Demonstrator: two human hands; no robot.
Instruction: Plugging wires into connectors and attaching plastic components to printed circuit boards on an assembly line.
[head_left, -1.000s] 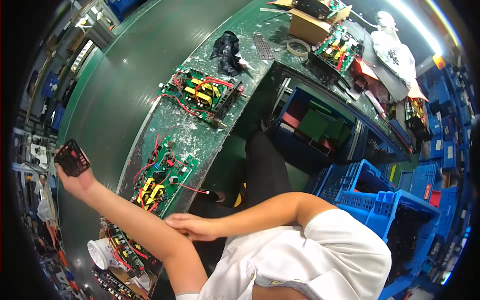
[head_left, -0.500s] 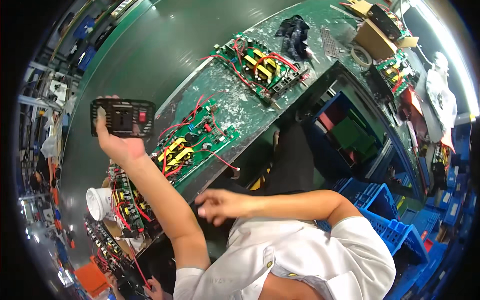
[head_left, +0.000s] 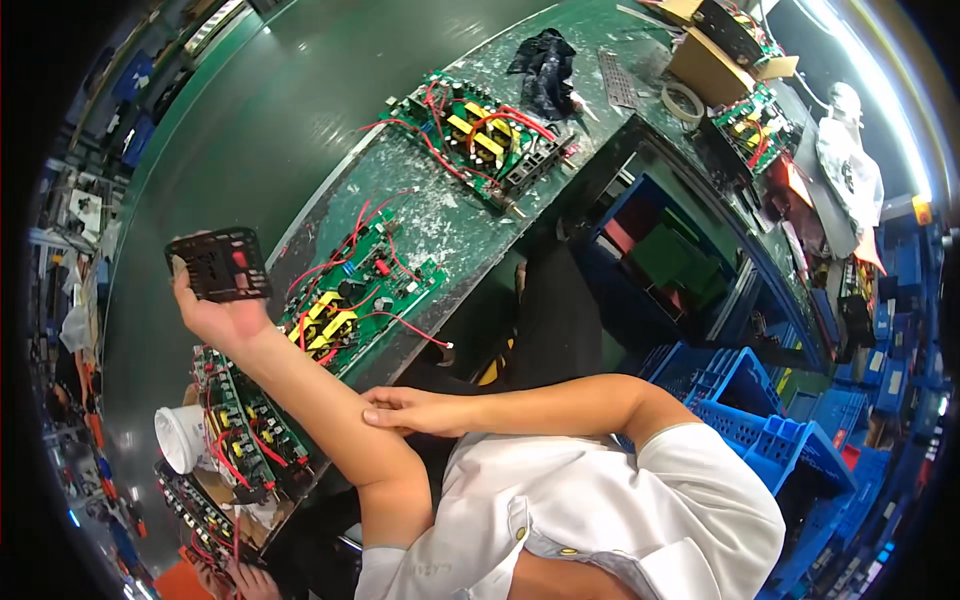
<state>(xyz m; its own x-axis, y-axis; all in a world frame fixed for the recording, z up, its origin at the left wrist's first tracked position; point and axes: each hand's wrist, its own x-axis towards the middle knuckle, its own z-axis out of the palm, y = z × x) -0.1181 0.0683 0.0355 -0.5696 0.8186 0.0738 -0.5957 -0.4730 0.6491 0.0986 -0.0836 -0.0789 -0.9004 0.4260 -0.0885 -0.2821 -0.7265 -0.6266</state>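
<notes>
My left hand (head_left: 222,312) is raised over the left end of the green workbench (head_left: 455,215) and grips a black square grille part (head_left: 218,264) by its lower edge. Just right of it, a green circuit board with red wires and yellow components (head_left: 352,298) lies on the bench. My right hand (head_left: 408,410) reaches across my body. It lies flat on my left forearm near the elbow, fingers extended and holding nothing.
A second wired board (head_left: 480,135) lies farther along the bench and a third (head_left: 240,432) nearer, next to a white cup (head_left: 180,437). Black cloth (head_left: 545,62) and a tape roll (head_left: 686,100) sit at the far end. Blue crates (head_left: 765,430) stand at right. Another person's hand (head_left: 240,580) shows at the bottom left.
My left hand swung the black part from the far left in over the bench edge and turned it. My right hand moved from my lap onto the left forearm.
</notes>
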